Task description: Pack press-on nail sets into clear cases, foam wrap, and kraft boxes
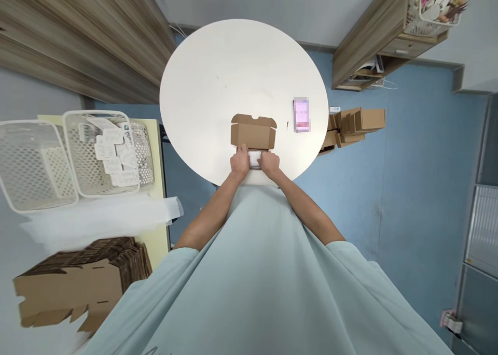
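Note:
A small brown cardboard box (253, 136) lies at the near edge of the round white table (241, 65), its lid flap raised and folded away from me. In its near part sits a white wrapped packet (254, 158). My left hand (240, 161) is closed at the packet's left end, thumb pointing toward the lid. From the other side, my right hand (269, 162) closes on the right end with curled fingers. Both hands cover the box's side walls, so only the middle of the packet shows.
A phone (301, 114) with a lit screen lies to the right on the table. Several brown boxes (350, 127) are stacked beyond its right edge. On the left are white plastic baskets (101, 186), a white sheet roll (101, 215) and a stack of flat cardboard (78, 287).

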A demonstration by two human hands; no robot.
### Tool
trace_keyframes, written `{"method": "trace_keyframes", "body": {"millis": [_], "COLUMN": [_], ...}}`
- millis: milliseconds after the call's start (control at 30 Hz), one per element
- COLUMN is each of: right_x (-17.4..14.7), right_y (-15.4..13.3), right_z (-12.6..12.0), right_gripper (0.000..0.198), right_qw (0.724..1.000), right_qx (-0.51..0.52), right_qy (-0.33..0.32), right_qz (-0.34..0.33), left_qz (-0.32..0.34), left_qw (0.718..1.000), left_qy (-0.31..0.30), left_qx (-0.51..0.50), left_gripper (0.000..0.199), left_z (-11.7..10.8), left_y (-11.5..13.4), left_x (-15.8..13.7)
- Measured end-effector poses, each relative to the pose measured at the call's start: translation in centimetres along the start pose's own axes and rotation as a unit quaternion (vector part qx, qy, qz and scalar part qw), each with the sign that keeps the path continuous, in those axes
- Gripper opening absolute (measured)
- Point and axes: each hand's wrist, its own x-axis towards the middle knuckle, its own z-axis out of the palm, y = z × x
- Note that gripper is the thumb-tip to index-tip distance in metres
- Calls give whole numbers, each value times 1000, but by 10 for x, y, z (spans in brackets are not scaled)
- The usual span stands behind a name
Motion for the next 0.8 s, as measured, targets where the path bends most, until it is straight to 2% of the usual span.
{"method": "trace_keyframes", "body": {"millis": [67,133,233,300,367,500,800], "right_x": [-6,-11,-9,0,13,33,44], "right_y": [7,19,39,49,54,50,41], "right_z": [-8,-20,-37,-46,-51,-52,-54], "right_gripper": [23,32,44,56,69,82,96], "right_qw": [999,994,966,949,940,929,887], "right_qx": [9,55,166,233,287,346,439], "right_qy": [31,91,197,212,183,133,131], "right_qz": [-1,12,29,33,33,9,-51], "left_qz": [2,-3,-18,-25,-33,-28,19], "left_qw": [1000,997,980,965,955,941,920], "left_qy": [18,64,155,187,178,107,62], "left_qx": [-6,-36,-119,-180,-235,-321,-386], "left_gripper": [29,31,46,60,77,100,119], "left_z": [-8,-20,-38,-46,-50,-53,-60], "left_y": [-3,-11,-25,-32,-36,-35,-31], "left_x": [2,8,26,43,57,68,58]}}
